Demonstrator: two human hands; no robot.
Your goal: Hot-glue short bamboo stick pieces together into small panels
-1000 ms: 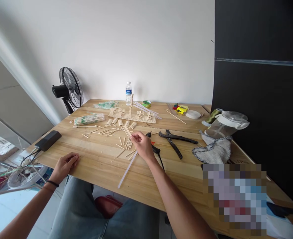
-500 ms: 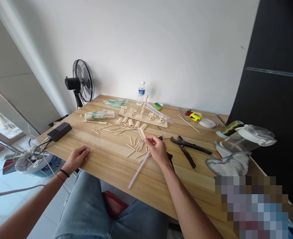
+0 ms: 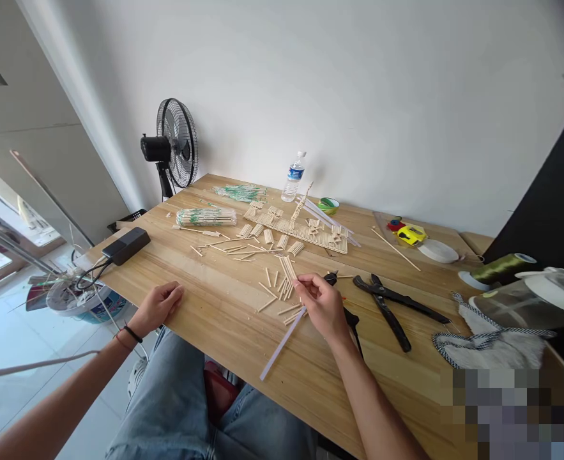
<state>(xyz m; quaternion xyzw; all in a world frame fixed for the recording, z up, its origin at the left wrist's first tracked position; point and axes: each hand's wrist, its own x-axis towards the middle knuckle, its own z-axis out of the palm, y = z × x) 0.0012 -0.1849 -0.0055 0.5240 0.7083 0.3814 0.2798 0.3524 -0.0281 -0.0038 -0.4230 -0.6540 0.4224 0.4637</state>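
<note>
The right hand (image 3: 324,308) pinches a small panel of joined sticks (image 3: 289,268) between thumb and fingers, over loose cut sticks (image 3: 267,290) near the middle of the tabletop (image 3: 214,291). The left hand (image 3: 160,305) rests curled at the near left edge (whether it holds anything, I cannot tell). Beyond the panel sits a stick-built model (image 3: 282,223); black cutters (image 3: 378,289) lie to the right.

Five loose stick panels (image 3: 268,236), two stick packs (image 3: 206,217), one fan (image 3: 177,144), one bottle (image 3: 293,177).
</note>
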